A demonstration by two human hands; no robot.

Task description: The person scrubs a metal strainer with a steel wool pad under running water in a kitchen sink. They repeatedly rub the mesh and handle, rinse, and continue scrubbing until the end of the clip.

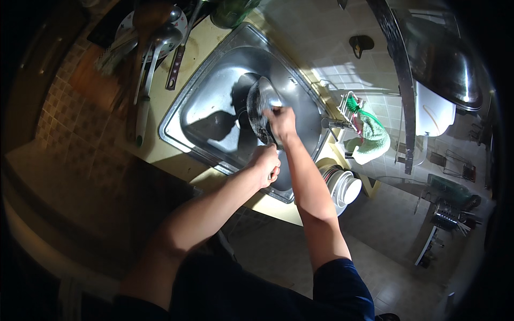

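Note:
A frying pan [256, 106] with a blackened, worn outside is tipped on its side above the stainless steel sink [200, 94]. My left hand [266, 165] is wrapped around its handle, at the near side of the basin. My right hand [283, 122] reaches to the pan's shiny inner face, fingers bent against it. Those fingers are blurred, and whether a scrubber sits under them cannot be told. Dark shadows of the pan and hands fall on the basin floor. The faucet [337, 123] juts from the wall side, to the right of my right hand.
Stacked bowls and plates [345, 188] stand right of the sink. A wire rack [346, 102] holds a green brush [352, 103] and a light green cloth [371, 138]. Ladles [160, 38] and a patterned plate [124, 24] lie on the left counter. A dark-handled utensil [176, 64] lies beside the sink.

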